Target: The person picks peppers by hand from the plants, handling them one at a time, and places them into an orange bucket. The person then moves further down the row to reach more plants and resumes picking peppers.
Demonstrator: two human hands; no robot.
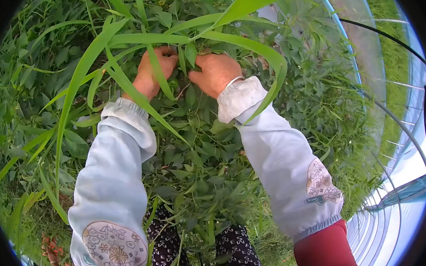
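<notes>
My left hand [151,72] reaches into leafy green plants, its fingers curled inward and partly covered by long grass blades. What its fingers hold, if anything, is hidden. Close to its right is my right hand [217,74], knuckles up, with the thumb bent toward the fingers; its fingertips disappear among the leaves. A single leaf [190,54] stands between the two hands. Just below the left hand shows a small round green fruit [173,84], perhaps a pepper. Both forearms wear pale sleeve covers [113,180], and a white band circles the right wrist.
Long grass blades [80,75] arch across the view in front of the arms. Dense plants [196,182] grow around the hands and down to the patterned trousers [237,251]. To the right are plastic sheeting [369,50] and curved hoops [403,126] of a tunnel.
</notes>
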